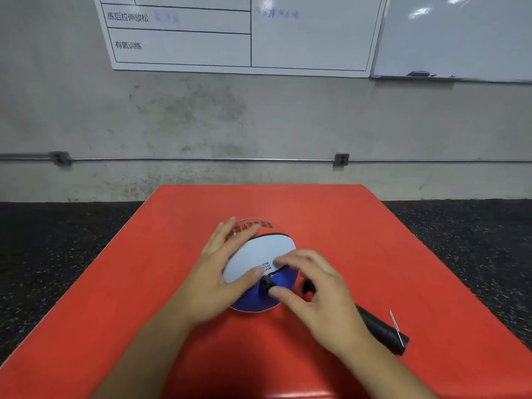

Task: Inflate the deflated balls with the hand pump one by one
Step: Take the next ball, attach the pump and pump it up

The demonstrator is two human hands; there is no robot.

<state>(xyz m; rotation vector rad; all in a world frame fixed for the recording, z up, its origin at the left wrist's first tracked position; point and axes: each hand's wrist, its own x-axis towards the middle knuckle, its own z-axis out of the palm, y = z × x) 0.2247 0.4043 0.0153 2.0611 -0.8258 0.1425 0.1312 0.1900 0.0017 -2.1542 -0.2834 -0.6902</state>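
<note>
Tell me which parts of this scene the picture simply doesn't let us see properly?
- Head view: the black part on the ball is mostly covered by the right hand, so its connection is unclear.
- The hand pump is partly hidden behind the right wrist.
- The ball's small print is covered by fingers and too small to read.
- The ball's far side is hidden under the left hand.
- The whiteboard is cut off by the top edge.
</note>
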